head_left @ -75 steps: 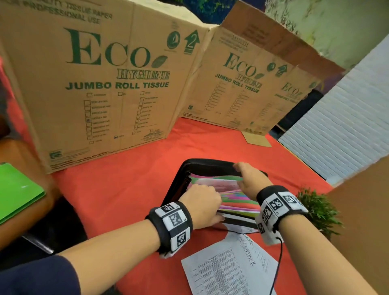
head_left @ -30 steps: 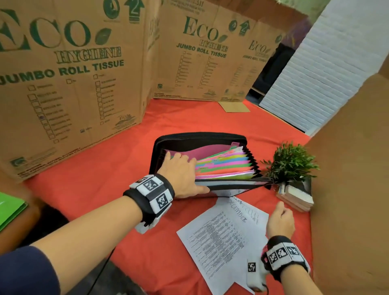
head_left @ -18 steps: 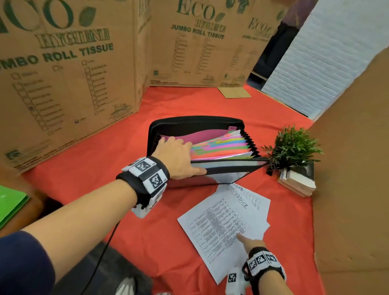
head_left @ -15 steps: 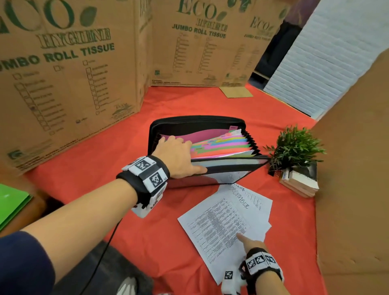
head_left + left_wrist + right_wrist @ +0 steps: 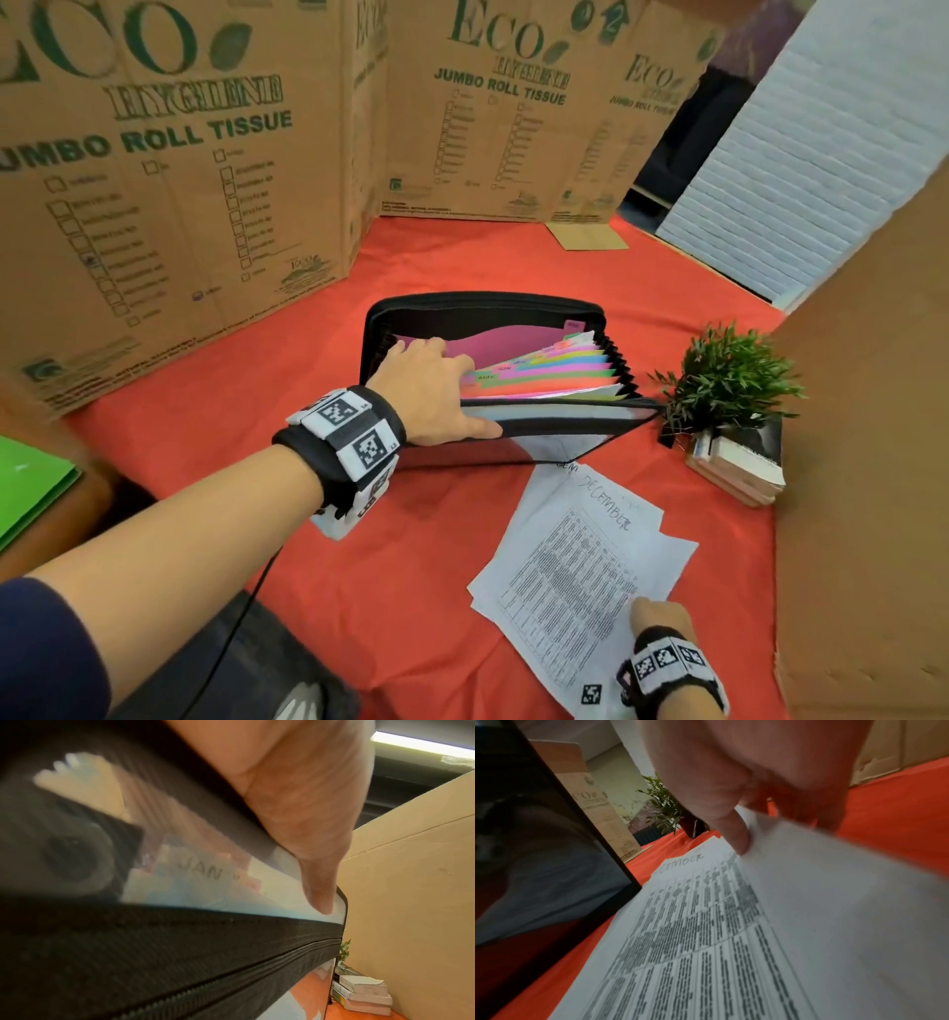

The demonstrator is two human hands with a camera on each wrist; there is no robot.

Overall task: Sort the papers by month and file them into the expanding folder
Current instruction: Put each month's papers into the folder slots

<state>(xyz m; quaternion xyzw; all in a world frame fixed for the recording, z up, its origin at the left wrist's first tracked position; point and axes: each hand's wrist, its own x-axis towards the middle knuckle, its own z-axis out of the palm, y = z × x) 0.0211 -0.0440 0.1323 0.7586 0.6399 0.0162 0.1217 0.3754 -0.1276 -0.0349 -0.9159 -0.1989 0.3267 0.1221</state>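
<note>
The black expanding folder (image 5: 488, 303) lies open on the red cloth, its coloured month dividers (image 5: 554, 370) fanned out. My left hand (image 5: 436, 390) grips its front wall: fingers inside the pockets, thumb (image 5: 316, 878) pressed on the clear front cover over a JAN tab. Near the front edge lies a small stack of printed papers (image 5: 570, 560), the top one marked DECEMBER. My right hand (image 5: 655, 619) pinches the near edge of the top sheet (image 5: 706, 923), thumb (image 5: 734, 829) on top and fingers beneath, and that edge is lifted.
A small potted plant (image 5: 729, 375) sits on stacked books (image 5: 739, 462) right of the folder. Printed cardboard walls (image 5: 179, 180) close the back and left, and a plain cardboard panel (image 5: 862, 462) closes the right. A green folder (image 5: 31, 493) lies at far left.
My right hand left the folder, came down to the near edge of the papers and took hold of the top sheet. The left hand stayed on the folder's front wall.
</note>
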